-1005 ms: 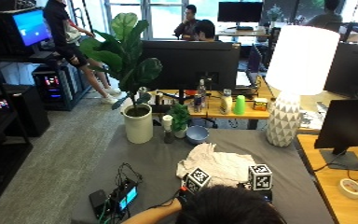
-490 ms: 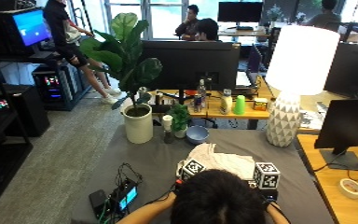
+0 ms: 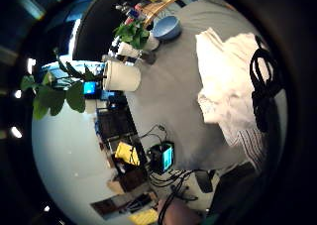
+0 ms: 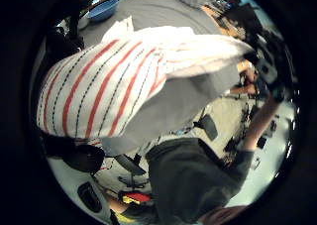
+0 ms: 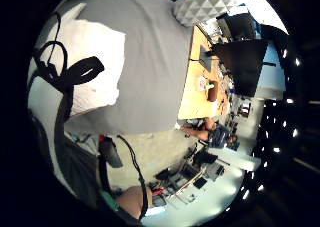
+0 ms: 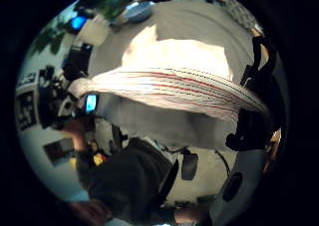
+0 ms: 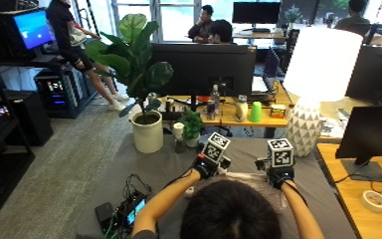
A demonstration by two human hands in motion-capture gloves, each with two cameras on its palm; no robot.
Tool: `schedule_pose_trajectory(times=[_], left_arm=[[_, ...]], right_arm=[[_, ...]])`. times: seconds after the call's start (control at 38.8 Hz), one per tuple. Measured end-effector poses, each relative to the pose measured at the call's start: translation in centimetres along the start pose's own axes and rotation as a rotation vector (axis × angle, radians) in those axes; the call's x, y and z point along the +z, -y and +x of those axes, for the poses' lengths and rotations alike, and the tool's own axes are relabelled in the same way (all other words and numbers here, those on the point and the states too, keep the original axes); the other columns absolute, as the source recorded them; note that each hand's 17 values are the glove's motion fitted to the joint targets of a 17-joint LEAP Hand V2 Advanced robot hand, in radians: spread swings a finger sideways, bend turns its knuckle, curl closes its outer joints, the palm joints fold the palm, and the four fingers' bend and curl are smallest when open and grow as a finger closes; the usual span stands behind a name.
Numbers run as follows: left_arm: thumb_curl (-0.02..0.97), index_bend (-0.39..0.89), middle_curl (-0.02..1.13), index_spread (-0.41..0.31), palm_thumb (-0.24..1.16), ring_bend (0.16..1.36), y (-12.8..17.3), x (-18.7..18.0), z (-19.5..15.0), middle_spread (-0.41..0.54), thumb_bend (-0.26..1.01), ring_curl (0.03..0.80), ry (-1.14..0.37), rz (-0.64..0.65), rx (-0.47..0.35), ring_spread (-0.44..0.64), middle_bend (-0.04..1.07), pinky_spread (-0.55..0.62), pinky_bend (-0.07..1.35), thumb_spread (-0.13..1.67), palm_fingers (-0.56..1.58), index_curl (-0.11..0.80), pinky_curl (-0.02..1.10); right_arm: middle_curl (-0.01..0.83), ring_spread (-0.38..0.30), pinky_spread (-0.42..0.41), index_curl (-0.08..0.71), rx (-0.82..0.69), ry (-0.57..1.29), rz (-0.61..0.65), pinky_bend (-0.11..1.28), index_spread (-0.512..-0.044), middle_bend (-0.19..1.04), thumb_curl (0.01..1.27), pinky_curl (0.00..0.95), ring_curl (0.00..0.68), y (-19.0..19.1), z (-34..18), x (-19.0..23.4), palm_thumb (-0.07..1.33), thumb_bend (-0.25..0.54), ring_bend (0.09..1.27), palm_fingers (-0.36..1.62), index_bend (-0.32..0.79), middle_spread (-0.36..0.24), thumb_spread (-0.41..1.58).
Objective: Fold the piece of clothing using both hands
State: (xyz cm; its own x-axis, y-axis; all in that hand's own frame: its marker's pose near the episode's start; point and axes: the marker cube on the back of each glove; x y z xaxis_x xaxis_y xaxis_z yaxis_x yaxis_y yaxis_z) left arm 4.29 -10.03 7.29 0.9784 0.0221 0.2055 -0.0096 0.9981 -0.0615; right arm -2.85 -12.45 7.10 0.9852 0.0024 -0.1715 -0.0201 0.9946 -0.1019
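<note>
1. One piece of clothing [image 4: 124, 81] — white with red and dark stripes — is the task's thing. In the outside view only a sliver of it [image 7: 244, 175] shows, low in the frame's centre, between the two gloves and just above the person's head; part of it hangs raised off the grey table [image 7: 171, 164], and the rest lies pale and rumpled on that cloth-covered top.
2. In the left thumb side palm view the striped cloth fills the upper left of the frame, drawn up in a taut sheet with the table beneath it.
3. The left hand [image 7: 207, 164] sits left of centre in the outside view, raised at the cloth's near edge; whether its fingers are clamped on the fabric I cannot tell.
4. The right hand [image 7: 278, 172] sits right of centre, level with the other — its fingers are hidden too, so I cannot tell.
5. A blue bowl [image 3: 166, 27] rests on the table beyond the garment.
6. A white planter [image 7: 147, 134] with a large-leafed plant stands at the table's far left corner.
7. A white lamp [image 7: 313, 74] on a patterned base stands at upper right.
</note>
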Motion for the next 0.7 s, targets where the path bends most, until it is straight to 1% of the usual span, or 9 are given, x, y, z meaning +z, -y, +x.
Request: schedule_pose_trajectory(times=[0.1,0.21,0.26,0.33,0.36,0.44,0.49,0.57,0.7], left_arm=[[0.233,0.16,0.55,-0.293,0.54,0.6,4.0,0.3,0.1,-0.338,0.08,0.455,-0.014,-0.085,-0.09,-0.38,0.36,-0.4,0.6,1.38,1.24,0.426,0.48],[0.229,0.18,0.55,-0.296,0.54,0.58,7.2,2.2,-0.5,-0.335,0.07,0.452,-0.015,-0.113,-0.237,-0.37,0.36,-0.39,0.58,1.37,1.21,0.437,0.48],[0.229,0.16,0.54,-0.289,0.55,0.56,8.7,3.1,-0.8,-0.332,0.06,0.445,-0.021,-0.077,-0.261,-0.36,0.35,-0.38,0.54,1.36,1.14,0.434,0.47],[0.226,0.1,0.53,-0.252,0.54,0.55,10.3,3.3,-1.0,-0.296,0.05,0.45,-0.05,0.07,-0.245,-0.33,0.24,-0.35,0.54,1.35,0.92,0.409,0.47],[0.222,0.09,0.51,-0.228,0.52,0.53,10.5,3.2,-1.0,-0.267,0.03,0.447,-0.062,0.126,-0.24,-0.31,0.17,-0.32,0.53,1.34,0.76,0.403,0.47],[0.215,0.13,0.5,-0.198,0.49,0.52,10.0,2.4,-0.6,-0.23,0.0,0.458,-0.125,0.226,-0.198,-0.25,0.13,-0.27,0.51,1.32,0.64,0.402,0.47],[0.209,0.14,0.47,-0.186,0.46,0.5,8.6,2.0,-0.3,-0.209,-0.02,0.438,-0.16,0.239,-0.162,-0.23,0.11,-0.24,0.49,1.31,0.63,0.396,0.45],[0.205,0.14,0.43,-0.173,0.44,0.5,5.6,2.6,-0.5,-0.184,-0.02,0.415,-0.161,0.147,-0.146,-0.21,0.1,-0.22,0.48,1.3,0.63,0.386,0.43],[0.192,0.15,0.39,-0.165,0.39,0.5,2.1,6.5,1.4,-0.153,-0.03,0.401,-0.292,-0.064,-0.072,-0.18,0.1,-0.2,0.49,1.31,0.63,0.38,0.42]], right_arm=[[0.514,-0.235,-0.297,0.409,0.079,0.007,-0.083,0.57,-0.237,0.27,0.7,0.434,0.471,4.6,-0.2,1.6,1.08,-0.03,0.58,1.26,0.16,-0.164,0.49],[0.514,-0.235,-0.297,0.411,0.176,0.047,-0.145,0.58,-0.238,0.27,0.71,0.434,0.471,4.2,-1.6,2.3,1.08,-0.027,0.59,1.26,0.16,-0.164,0.49],[0.515,-0.231,-0.291,0.412,0.213,0.074,-0.119,0.57,-0.238,0.27,0.71,0.433,0.473,4.7,-1.7,3.1,1.08,-0.024,0.59,1.25,0.16,-0.165,0.49],[0.518,-0.228,-0.281,0.408,0.237,0.117,-0.019,0.56,-0.239,0.28,0.71,0.432,0.475,5.6,-1.5,3.7,1.09,-0.019,0.6,1.21,0.14,-0.167,0.51],[0.515,-0.223,-0.278,0.399,0.232,0.134,0.034,0.55,-0.239,0.27,0.71,0.431,0.475,5.9,-1.4,3.7,1.1,-0.012,0.59,1.15,0.12,-0.161,0.53],[0.511,-0.22,-0.262,0.37,0.218,0.169,0.136,0.55,-0.24,0.26,0.71,0.43,0.475,6.7,-0.6,4.0,1.11,-0.012,0.59,1.08,0.07,-0.158,0.58],[0.509,-0.218,-0.256,0.357,0.25,0.166,0.1,0.54,-0.243,0.25,0.71,0.426,0.475,7.7,0.7,5.6,1.11,-0.015,0.59,1.07,0.07,-0.151,0.61],[0.509,-0.215,-0.244,0.342,0.324,0.157,-0.018,0.54,-0.244,0.25,0.7,0.422,0.471,8.5,2.6,8.6,1.11,-0.017,0.58,1.07,0.08,-0.147,0.64],[0.499,-0.188,-0.206,0.294,0.458,0.171,-0.218,0.58,-0.242,0.22,0.67,0.435,0.467,0.2,1.3,8.1,0.99,-0.052,0.56,0.97,0.01,-0.118,0.79]])
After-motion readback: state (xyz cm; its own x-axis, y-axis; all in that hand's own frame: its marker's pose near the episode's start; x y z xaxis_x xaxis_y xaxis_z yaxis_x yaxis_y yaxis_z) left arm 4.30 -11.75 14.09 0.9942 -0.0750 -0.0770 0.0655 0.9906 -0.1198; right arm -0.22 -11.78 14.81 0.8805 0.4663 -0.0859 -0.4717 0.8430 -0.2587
